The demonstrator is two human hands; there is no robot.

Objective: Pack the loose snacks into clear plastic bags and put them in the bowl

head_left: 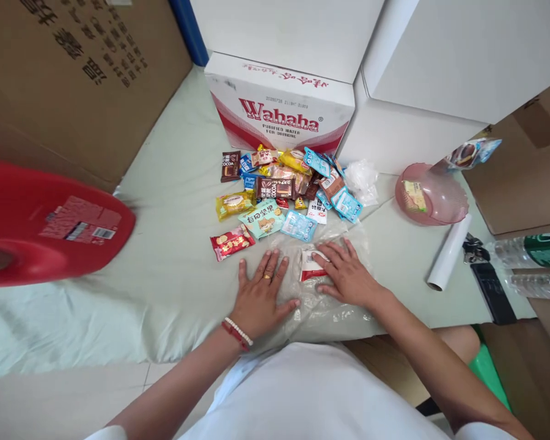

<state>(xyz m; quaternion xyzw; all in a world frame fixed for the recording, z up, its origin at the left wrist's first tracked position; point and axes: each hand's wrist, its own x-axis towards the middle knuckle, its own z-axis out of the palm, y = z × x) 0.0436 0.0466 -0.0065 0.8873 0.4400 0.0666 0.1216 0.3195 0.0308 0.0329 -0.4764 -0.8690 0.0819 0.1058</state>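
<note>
My left hand (pixel 261 296) lies flat with its fingers spread, partly on the cloth and partly on the left edge of a clear plastic bag (pixel 337 310). On the right side of that bag rests my right hand (pixel 348 276), fingers apart and slightly bent. Its fingertips touch a red and white snack packet (pixel 308 266), covering part of it; whether the packet is inside the bag or on it, I cannot tell. Beyond my hands is a pile of wrapped snacks, with a red packet (pixel 232 242), a green packet (pixel 263 219) and a light blue packet (pixel 299 225) nearest.
Behind the pile stands a Wahaha water carton (pixel 282 116). A red jug (pixel 87 229) is at left. On the right are a pink bowl (pixel 406 205) holding a packet, a white roll (pixel 449 253), keys (pixel 475 249), a black phone-like object (pixel 494 293) and plastic bottles (pixel 508 252).
</note>
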